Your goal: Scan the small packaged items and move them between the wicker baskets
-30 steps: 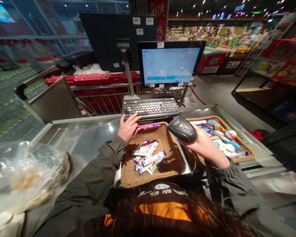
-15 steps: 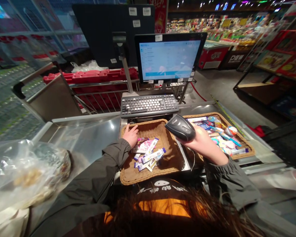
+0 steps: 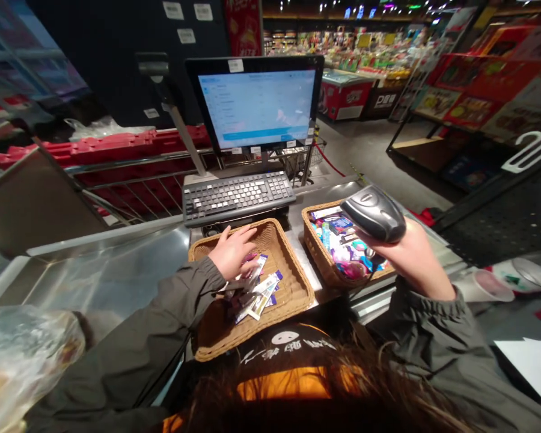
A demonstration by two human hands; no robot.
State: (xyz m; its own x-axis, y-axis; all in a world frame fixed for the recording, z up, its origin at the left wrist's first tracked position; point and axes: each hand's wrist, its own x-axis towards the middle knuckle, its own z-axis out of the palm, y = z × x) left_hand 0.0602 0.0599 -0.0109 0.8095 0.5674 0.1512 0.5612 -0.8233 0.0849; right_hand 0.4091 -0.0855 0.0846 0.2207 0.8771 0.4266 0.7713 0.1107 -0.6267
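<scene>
My right hand (image 3: 412, 255) is wrapped round a black barcode scanner (image 3: 374, 213), which hangs over the right wicker basket (image 3: 315, 243). Small colourful packets and wrapped items (image 3: 347, 240) fill that basket. On the left, my left hand (image 3: 234, 252) reaches over the left wicker basket (image 3: 293, 273) with its fingers spread, just above the items there. Several slim white-and-purple packets (image 3: 261, 294) lie in a loose pile on its bottom, and my hand hides part of them.
Behind the baskets stand a keyboard (image 3: 238, 195) and a lit monitor (image 3: 261, 111). A metal counter (image 3: 135, 252) runs left, with a clear plastic bag (image 3: 31, 343) on it. Cups (image 3: 487, 285) and white paper (image 3: 529, 367) lie at right.
My view has turned right. The scanner has moved right, from between the baskets to above the right one. My left hand has moved from the left basket's rim to over its packets.
</scene>
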